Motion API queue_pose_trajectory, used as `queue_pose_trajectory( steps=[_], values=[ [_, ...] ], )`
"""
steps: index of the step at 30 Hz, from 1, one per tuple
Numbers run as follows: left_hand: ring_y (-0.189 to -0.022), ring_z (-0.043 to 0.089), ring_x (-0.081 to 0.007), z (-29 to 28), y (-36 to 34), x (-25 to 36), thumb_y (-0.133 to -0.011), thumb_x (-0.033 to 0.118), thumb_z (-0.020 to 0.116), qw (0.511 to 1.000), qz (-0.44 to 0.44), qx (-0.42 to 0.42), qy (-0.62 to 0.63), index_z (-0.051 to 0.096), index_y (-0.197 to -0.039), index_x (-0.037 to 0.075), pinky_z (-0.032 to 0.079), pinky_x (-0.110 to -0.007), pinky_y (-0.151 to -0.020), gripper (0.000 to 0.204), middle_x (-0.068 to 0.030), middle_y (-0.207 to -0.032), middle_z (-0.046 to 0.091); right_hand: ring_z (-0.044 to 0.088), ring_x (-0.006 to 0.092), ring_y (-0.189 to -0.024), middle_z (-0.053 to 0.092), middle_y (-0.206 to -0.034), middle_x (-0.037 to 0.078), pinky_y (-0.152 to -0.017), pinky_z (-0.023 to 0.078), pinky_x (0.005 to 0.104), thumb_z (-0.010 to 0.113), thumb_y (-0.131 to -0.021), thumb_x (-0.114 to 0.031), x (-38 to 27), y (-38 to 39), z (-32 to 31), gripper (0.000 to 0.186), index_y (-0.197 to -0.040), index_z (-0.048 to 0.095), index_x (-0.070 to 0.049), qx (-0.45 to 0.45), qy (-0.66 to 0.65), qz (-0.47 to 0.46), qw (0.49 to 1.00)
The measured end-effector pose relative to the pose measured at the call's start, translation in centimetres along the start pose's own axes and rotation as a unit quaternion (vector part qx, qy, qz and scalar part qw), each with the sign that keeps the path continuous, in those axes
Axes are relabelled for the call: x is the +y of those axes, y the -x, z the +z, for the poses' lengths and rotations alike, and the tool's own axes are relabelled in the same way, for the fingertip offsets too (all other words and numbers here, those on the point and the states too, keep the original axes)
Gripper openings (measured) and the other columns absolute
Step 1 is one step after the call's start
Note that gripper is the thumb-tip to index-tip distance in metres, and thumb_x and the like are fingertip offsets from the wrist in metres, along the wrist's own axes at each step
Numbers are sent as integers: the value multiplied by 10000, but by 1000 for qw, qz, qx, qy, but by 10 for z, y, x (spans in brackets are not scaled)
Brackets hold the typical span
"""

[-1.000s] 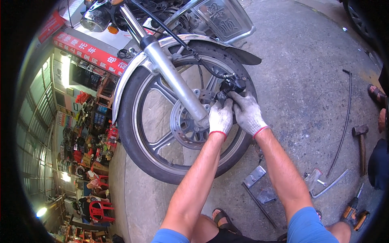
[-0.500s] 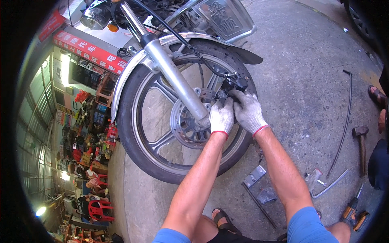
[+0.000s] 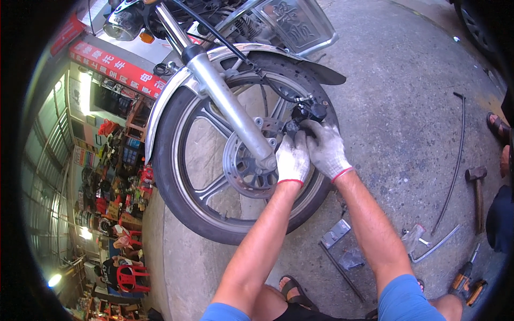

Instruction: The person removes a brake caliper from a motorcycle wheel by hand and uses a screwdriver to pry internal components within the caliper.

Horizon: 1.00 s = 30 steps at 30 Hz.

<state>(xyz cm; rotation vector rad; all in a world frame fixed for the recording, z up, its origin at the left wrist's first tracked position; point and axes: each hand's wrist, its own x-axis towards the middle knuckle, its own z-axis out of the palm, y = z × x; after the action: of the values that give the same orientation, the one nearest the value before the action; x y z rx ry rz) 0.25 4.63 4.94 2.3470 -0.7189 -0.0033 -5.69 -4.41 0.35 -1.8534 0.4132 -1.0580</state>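
A motorcycle is standing on the grey concrete floor [image 3: 407,134], and its front wheel [image 3: 214,176], black tyre around a silver spoked rim, is taking up the middle of the view. A long chrome mudguard [image 3: 176,85] is curving over the tyre, and a silver fork leg [image 3: 230,109] is running down at a slant to the axle, just in front of the drilled brake disc [image 3: 243,171]. A black cable is trailing down from the handlebars to the black brake caliper [image 3: 305,113], which is sitting at the right edge of the disc, inside the rim.

The person is crouching in front of the wheel, both forearms reaching up from the lower edge. The left hand [image 3: 292,160], in a white knit glove with a red cuff, is pressing against the lower end of the fork leg with its fingers curled toward the caliper. The right hand [image 3: 325,150], gloved the same way, is closing around the caliper's underside, touching the left hand; what its fingertips are pinching I cannot tell.

On the floor to the right, well apart from the wheel, a thin dark rod [image 3: 455,166] is lying, with a hammer [image 3: 476,187] beside it. Nearer the knees, a small grey metal bracket [image 3: 336,234] and an orange-handled tool [image 3: 466,278] are lying.
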Motion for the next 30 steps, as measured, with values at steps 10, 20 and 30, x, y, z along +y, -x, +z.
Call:
queue_pose_trajectory(
  steps=[10,20,30],
  values=[
    [-1032,653,-339,3,-11,-3,-981,323,551,994,-26,77,69,610,-1159,-90,485,-404,-884,453,-275,-1116,671,587,417,-1008,653,-1046,213,-916,458,496,609,-820,-122,-6,3,7,366,-1183,648,-112,39,15,7,999],
    [-890,640,-212,8,-36,-27,-1008,359,537,994,-59,32,85,622,-1102,-79,501,-344,-780,455,-177,-963,689,567,425,-1018,642,-1084,197,-921,465,507,616,-824,-130,-6,6,12,380,-1203,632,-149,61,23,11,998],
    [-959,628,-260,7,-22,-4,-1009,340,533,999,-39,5,27,565,-1192,-79,490,-373,-844,459,-218,-1075,657,578,416,-1015,652,-1080,194,-936,452,491,599,-822,-114,3,2,8,377,-1198,629,-128,51,21,15,998]
  ],
)
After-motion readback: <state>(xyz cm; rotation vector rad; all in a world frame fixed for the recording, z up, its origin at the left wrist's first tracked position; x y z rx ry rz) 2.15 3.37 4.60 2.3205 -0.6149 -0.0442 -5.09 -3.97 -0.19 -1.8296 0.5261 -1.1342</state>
